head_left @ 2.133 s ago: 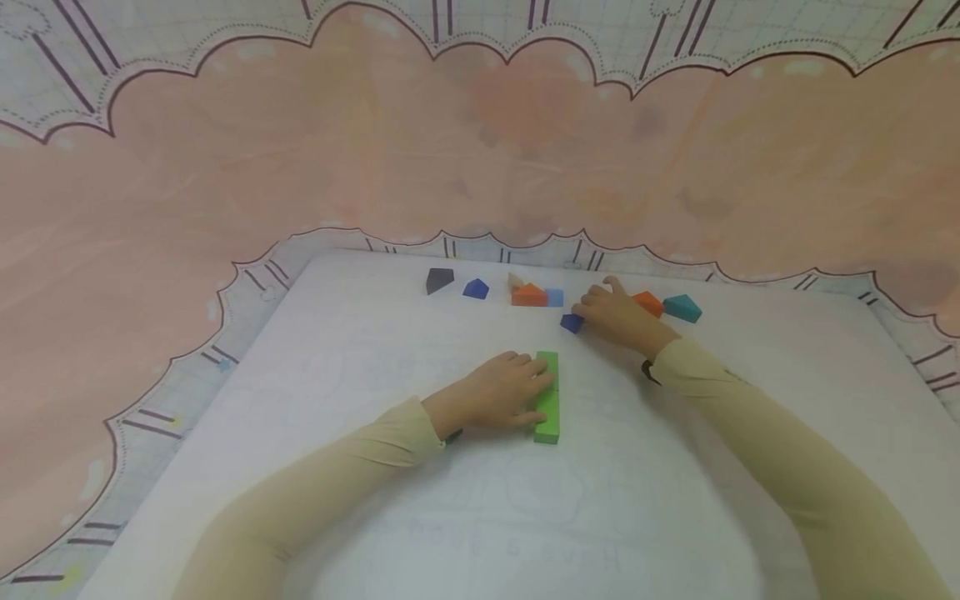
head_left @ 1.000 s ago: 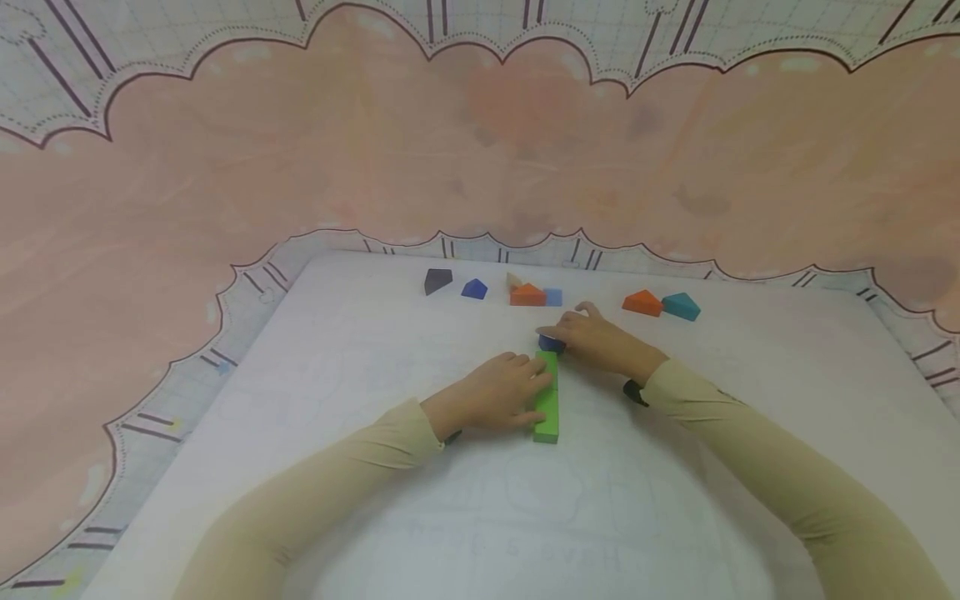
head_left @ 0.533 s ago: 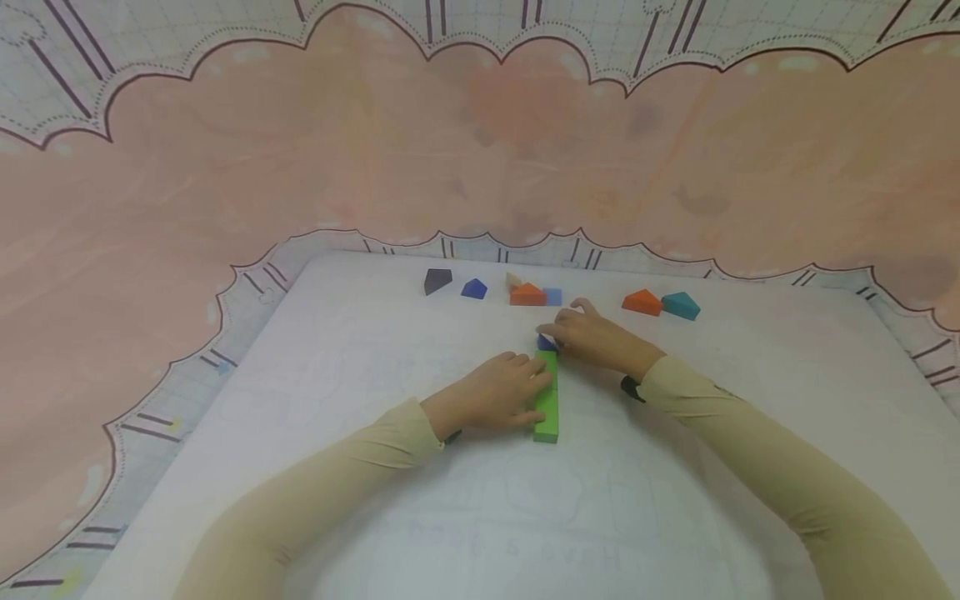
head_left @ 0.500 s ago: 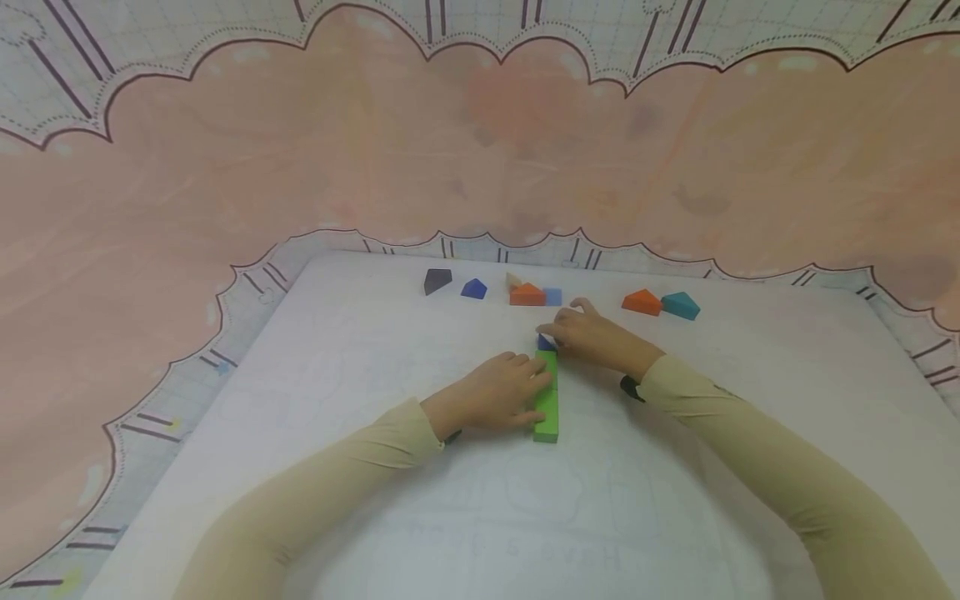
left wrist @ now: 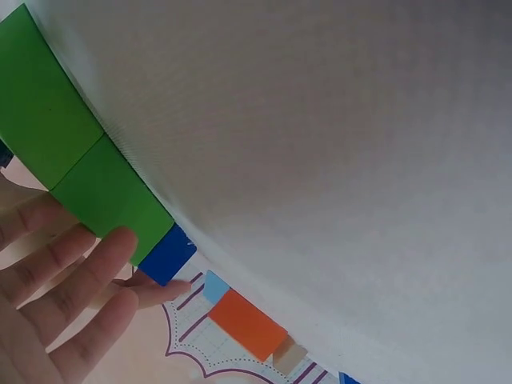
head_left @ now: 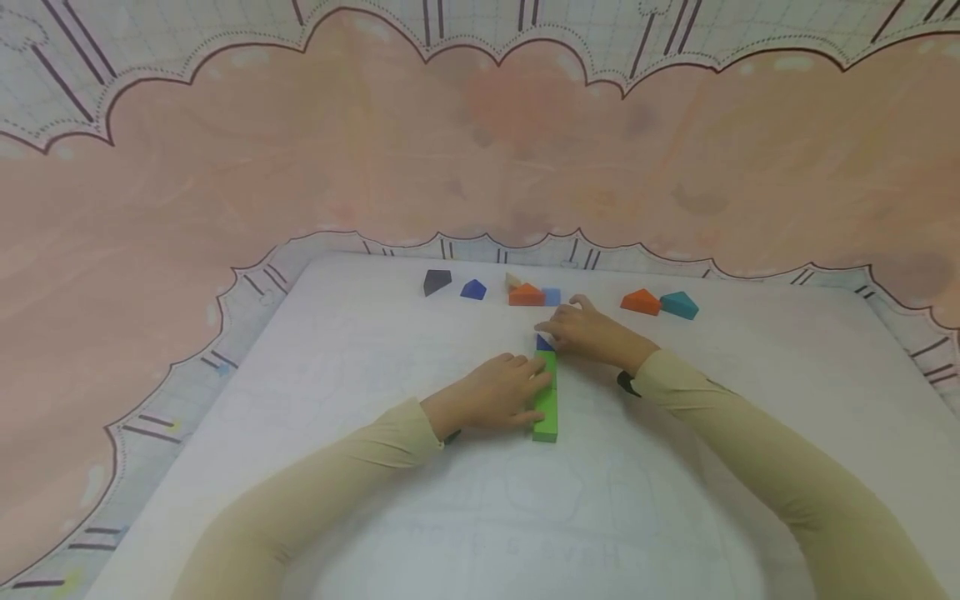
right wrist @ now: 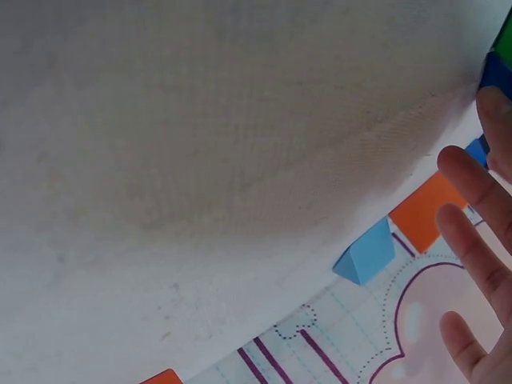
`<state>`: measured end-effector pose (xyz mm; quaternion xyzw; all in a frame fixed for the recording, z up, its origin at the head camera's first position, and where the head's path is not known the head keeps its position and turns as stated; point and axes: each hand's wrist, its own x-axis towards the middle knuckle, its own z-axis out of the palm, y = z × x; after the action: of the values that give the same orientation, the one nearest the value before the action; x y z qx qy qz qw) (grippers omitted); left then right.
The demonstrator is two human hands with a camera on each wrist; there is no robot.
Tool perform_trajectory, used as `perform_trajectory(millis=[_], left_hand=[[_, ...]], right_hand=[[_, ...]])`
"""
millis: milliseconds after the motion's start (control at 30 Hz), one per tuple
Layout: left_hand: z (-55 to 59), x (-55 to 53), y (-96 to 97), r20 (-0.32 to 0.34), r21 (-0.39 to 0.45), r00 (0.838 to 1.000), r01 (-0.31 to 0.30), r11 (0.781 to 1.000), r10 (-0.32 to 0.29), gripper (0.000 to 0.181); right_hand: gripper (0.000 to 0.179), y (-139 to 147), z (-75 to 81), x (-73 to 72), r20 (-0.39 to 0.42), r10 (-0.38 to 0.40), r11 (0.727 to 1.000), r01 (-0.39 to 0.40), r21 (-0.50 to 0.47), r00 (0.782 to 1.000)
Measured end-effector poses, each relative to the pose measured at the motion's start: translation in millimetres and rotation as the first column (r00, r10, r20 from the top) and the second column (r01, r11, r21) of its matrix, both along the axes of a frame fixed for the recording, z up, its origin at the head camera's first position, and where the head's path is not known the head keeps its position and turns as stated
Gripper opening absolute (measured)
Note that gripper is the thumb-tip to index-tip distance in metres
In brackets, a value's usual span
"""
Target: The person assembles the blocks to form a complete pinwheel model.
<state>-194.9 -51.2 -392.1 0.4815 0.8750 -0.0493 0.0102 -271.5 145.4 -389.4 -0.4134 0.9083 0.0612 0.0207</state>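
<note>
Two green blocks lie end to end in a line on the white tabletop. My left hand rests against them from the left, fingers extended over the upper block and thumb on the lower one. In the left wrist view its spread fingertips touch the edge of a green block. A small dark blue block sits against the far end of the green line. My right hand pinches this blue block from the right, partly covering it. The right thumb touches it in the right wrist view.
Along the table's far side lie a black block, a blue one, an orange one beside a light blue one, and a beige piece. Farther right, another orange block touches a teal one.
My right hand has brought the dark blue block leftward and nearer, up to the far end of the green blocks. My left hand has stayed in place on the green blocks.
</note>
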Motion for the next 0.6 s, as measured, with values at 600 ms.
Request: perform_trajectory(millis=[600], left_hand=[[-0.7,-0.3,-0.5,-0.018,-0.016,1.0,0.021,1.0,-0.021,0.051]], right_hand=[[0.035,0.9,-3.2,-1.8,-0.013,0.054,0.998,-0.055,-0.029,0.998]])
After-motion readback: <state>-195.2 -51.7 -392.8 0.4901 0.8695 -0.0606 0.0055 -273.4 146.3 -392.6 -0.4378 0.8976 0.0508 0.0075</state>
